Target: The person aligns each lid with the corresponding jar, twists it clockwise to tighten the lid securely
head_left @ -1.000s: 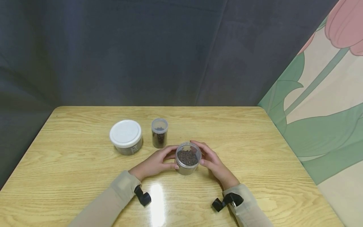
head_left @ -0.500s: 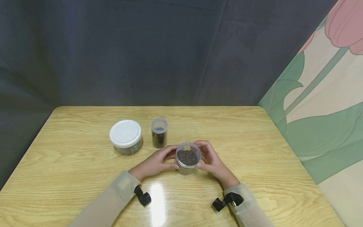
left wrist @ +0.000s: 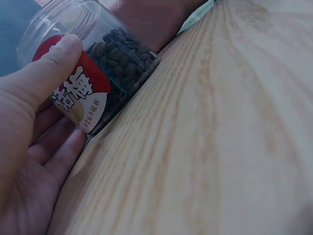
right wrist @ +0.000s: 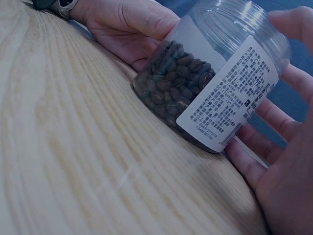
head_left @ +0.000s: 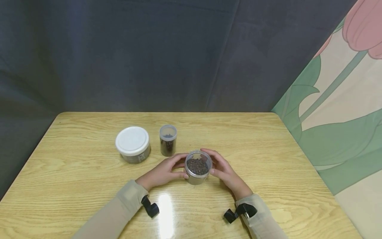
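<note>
A clear, wide-mouthed plastic jar of coffee beans [head_left: 196, 170] stands upright on the table. My left hand [head_left: 163, 172] grips its left side, the thumb pressed across the red label [left wrist: 90, 78] and the fingers wrapped behind. At the upper right rim is my right hand [head_left: 224, 171], its thumb by the near edge and its fingers curving around the far side. The right wrist view shows the jar's white printed label [right wrist: 230, 98] and screw-ribbed neck [right wrist: 244, 17]. Whether a clear lid covers the mouth cannot be made out.
Behind the left hand stands a taller, narrow clear container [head_left: 168, 146] with dark contents. Left of it is a grey tub [head_left: 135, 157] with a white lid [head_left: 132, 139]. A dark curtain [head_left: 167, 66] hangs beyond the wooden table [head_left: 80, 186], and a floral cloth [head_left: 352, 132] hangs at right.
My right hand's fingers curled and its thumb slid left along the rim half a second ago; now they are spread back to the right. The jar and left hand stayed put.
</note>
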